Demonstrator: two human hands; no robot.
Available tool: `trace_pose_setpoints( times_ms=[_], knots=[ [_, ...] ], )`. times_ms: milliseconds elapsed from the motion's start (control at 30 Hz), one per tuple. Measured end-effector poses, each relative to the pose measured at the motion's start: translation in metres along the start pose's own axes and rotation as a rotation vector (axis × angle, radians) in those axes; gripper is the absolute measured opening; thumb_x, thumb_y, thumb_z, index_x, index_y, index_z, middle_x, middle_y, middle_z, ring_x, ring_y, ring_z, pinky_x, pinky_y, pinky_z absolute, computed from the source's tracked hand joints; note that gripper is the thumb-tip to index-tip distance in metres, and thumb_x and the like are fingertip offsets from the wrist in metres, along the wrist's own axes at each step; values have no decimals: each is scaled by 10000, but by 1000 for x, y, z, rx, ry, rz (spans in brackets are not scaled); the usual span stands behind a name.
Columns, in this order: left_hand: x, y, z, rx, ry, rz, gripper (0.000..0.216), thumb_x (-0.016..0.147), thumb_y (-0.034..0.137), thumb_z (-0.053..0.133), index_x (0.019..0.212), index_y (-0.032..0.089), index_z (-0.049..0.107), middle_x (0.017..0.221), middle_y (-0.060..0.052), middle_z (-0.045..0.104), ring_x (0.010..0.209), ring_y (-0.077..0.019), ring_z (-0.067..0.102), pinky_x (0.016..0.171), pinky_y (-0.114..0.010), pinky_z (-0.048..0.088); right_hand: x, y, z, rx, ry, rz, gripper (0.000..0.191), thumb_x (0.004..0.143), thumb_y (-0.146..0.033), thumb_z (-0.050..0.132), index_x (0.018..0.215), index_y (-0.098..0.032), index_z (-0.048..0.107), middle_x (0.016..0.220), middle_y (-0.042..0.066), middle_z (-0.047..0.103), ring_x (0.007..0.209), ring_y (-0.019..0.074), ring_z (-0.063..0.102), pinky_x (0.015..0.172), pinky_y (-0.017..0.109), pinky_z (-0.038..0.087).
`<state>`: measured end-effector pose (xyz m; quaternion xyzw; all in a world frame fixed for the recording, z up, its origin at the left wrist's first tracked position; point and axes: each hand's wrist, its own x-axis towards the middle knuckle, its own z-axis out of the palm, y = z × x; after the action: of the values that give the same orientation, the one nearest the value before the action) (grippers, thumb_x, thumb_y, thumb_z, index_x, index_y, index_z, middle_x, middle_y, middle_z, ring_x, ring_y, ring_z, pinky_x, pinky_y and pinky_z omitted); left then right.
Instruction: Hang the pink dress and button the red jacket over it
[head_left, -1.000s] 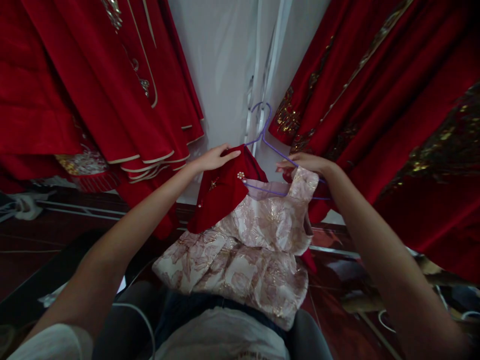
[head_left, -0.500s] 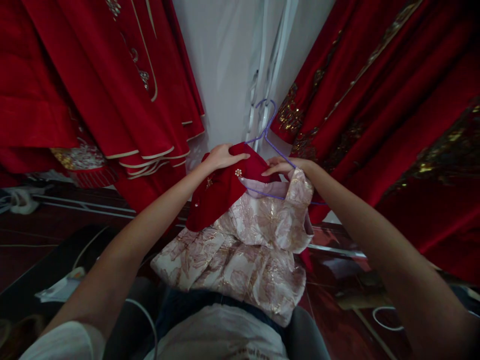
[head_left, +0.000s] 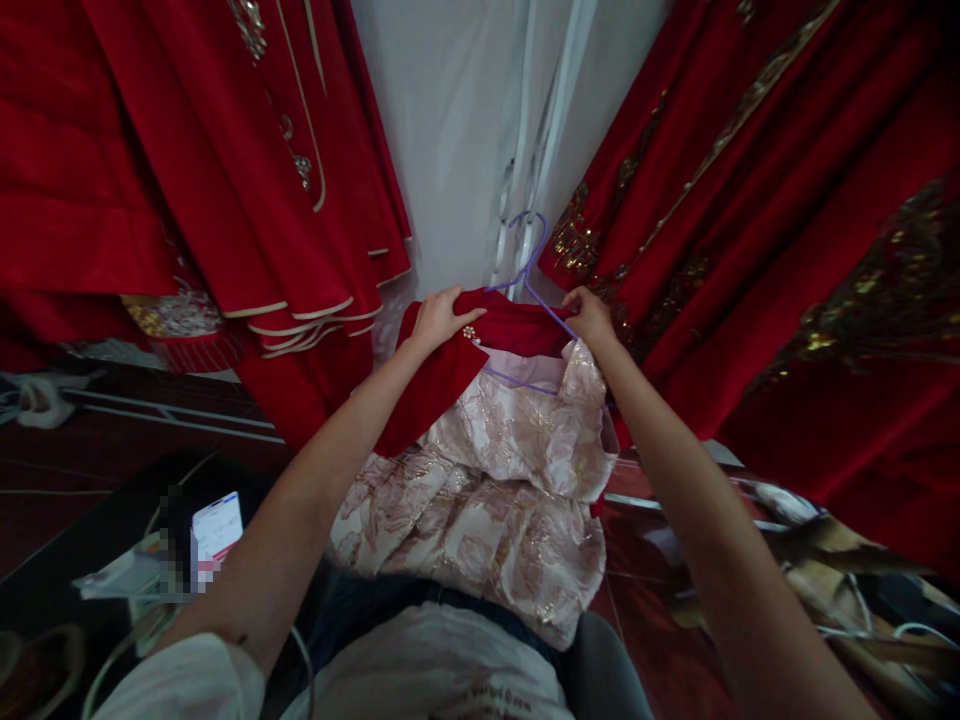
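A pale pink brocade dress with a gold floral pattern hangs on a purple hanger in front of my lap. A red cape with a small jewelled brooch lies over the dress's left shoulder and runs behind its neckline. My left hand is closed on the cape at that shoulder, thumb on top. On the other side, my right hand pinches the cape's upper edge beside the hanger's right arm. The cape's far end behind the dress is hidden.
Red garments with cream piping hang at the left, and red gowns with gold sequins at the right. Between them stands a white cabinet. A lit phone is at lower left; blurred items lie at lower right.
My right hand has moved right and slightly up, drawing the red cape across behind the dress's neckline. My left hand stays on the left shoulder. The phone has come into view.
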<state>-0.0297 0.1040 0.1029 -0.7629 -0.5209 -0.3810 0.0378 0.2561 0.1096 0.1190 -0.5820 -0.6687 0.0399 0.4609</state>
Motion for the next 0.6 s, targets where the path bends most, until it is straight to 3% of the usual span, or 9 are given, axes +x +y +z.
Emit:
trace_pose_setpoints(
  times_ms=[133,367,533,600],
  knots=[
    [1,-3,-3,6,-15,32,390,846,546,561,923,169,626,901,-103,683,866,-250,616,821,-316,398,-8,18,-34,-145,169,20,239,469,-69,519,649,-225,529,676,9,573,690,210,536,730,364,442],
    [-7,5,-6,102,-77,43,295,893,386,534,1088,188,633,1012,-115,700,948,-274,633,831,-333,414,-47,58,-108,-282,102,13,272,440,-28,498,621,-231,509,642,45,558,624,188,452,703,372,371],
    [-15,14,-9,179,-41,-7,243,904,312,497,1069,217,648,1009,-110,704,934,-283,639,795,-349,427,-77,39,-148,-368,78,158,268,466,-60,588,662,-243,578,657,44,595,616,206,503,645,385,373],
    [-18,19,-8,184,-21,-22,233,897,284,496,1060,218,649,998,-116,703,929,-291,641,786,-355,428,-90,20,-156,-198,53,193,279,478,-144,654,728,-252,592,727,53,634,632,217,542,640,393,417]
  ],
)
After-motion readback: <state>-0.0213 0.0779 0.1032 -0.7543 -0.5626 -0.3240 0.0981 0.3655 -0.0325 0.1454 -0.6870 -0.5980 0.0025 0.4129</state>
